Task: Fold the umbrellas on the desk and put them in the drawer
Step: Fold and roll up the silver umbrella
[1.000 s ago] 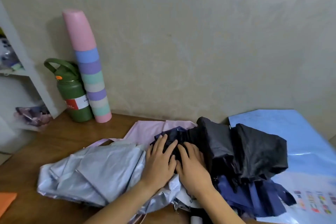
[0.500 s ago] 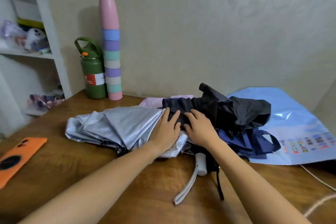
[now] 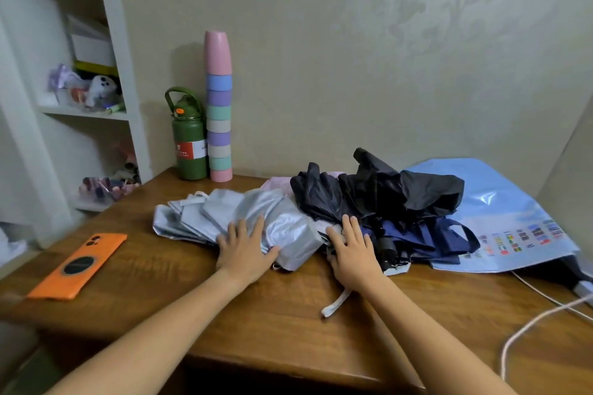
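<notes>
Umbrellas [image 3: 321, 215] unfolded, crumpled silver, black, navy canopies heaped on desk [image 3: 256, 314]

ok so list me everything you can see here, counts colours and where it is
silver umbrella: 1, silver-grey, desk centre, unfolded
dark umbrellas: a heap, black and navy, count unclear, right of the silver one
desk: 1, brown wood
phone: 1, orange case, desk left
bottle: 1, green, by the wall
stacked cups: 1 stack, pastel, beside the bottle
bag: 1, light blue, desk right
cable: white, desk right
shelves: white, left
left hand: flat on the silver umbrella
right hand: flat at the dark heap's edge
</notes>
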